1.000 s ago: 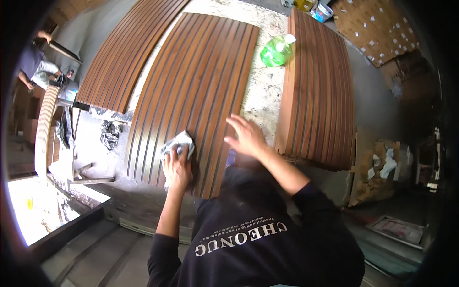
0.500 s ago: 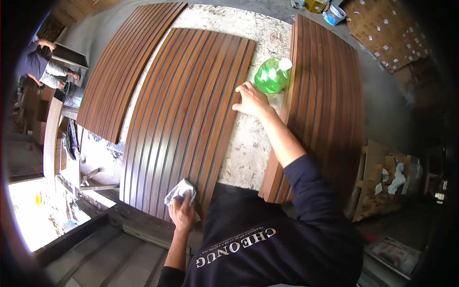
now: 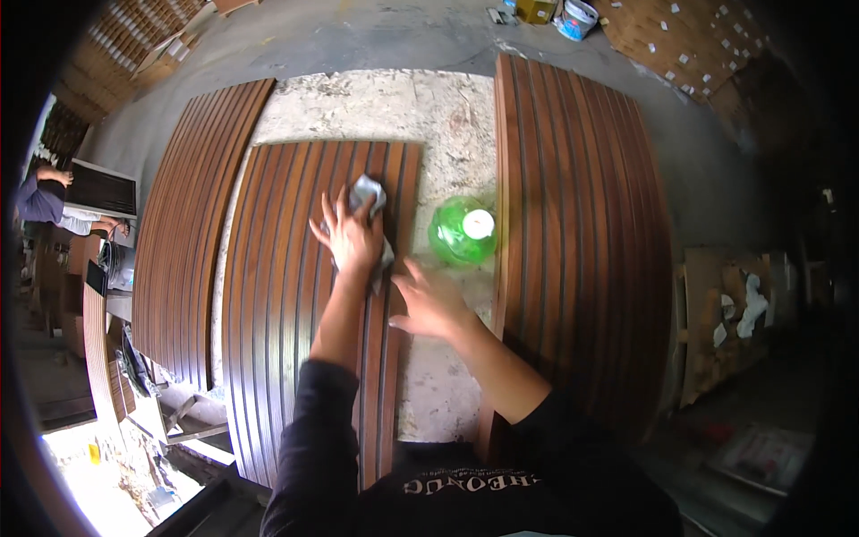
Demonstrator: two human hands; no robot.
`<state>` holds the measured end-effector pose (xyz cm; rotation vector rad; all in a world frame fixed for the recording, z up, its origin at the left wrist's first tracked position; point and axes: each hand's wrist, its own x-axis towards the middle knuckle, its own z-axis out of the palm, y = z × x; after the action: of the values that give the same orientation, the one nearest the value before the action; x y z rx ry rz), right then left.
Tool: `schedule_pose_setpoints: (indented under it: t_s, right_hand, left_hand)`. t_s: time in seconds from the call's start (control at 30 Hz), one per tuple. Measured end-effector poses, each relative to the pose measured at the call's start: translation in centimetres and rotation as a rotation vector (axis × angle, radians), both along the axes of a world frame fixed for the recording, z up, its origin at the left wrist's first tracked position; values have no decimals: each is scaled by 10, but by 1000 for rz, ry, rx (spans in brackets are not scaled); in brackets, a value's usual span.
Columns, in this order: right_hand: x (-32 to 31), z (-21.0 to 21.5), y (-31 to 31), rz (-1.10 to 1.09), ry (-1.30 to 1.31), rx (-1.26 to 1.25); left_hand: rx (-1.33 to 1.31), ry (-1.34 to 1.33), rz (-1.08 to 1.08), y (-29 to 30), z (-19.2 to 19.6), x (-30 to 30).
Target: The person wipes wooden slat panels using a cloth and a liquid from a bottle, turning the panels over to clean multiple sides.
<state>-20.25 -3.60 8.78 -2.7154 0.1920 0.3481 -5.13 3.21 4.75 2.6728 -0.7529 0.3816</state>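
Observation:
A brown slatted wood panel (image 3: 295,268) lies in the middle of the pale, scuffed tabletop (image 3: 461,116). My left hand (image 3: 355,240) presses a crumpled whitish cloth (image 3: 368,193) onto its right half, fingers partly spread over it. Part of the cloth is hidden beneath the palm. My right hand (image 3: 433,302), a little blurred, hovers by the panel's right edge with thumb and fingers apart and nothing visible in it. Just beyond that hand stands a green see-through bottle (image 3: 455,240) with a white cap.
Another slatted panel (image 3: 192,224) lies to the left. On the right is a stack of similar panels (image 3: 582,251), close beside the bottle. Another person (image 3: 45,199) is at the far left. A white bucket (image 3: 574,20) and cardboard (image 3: 680,40) are on the floor beyond.
My left hand has slid the cloth from the panel's near end to farther up its right half. My right hand has drawn back toward me, away from the panel's far part. The view has shifted.

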Motion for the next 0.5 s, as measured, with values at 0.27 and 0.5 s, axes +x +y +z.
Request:
schedule_pose_setpoints:
  t_s: [0.27,0.5]
  right_hand:
    - [15,1,-14,-57,181,83]
    - [5,-11,4,66,184,230]
  left_hand:
    - [85,185,-171,71,-34,-73]
    - [-49,-48,-223,-32,-12,35]
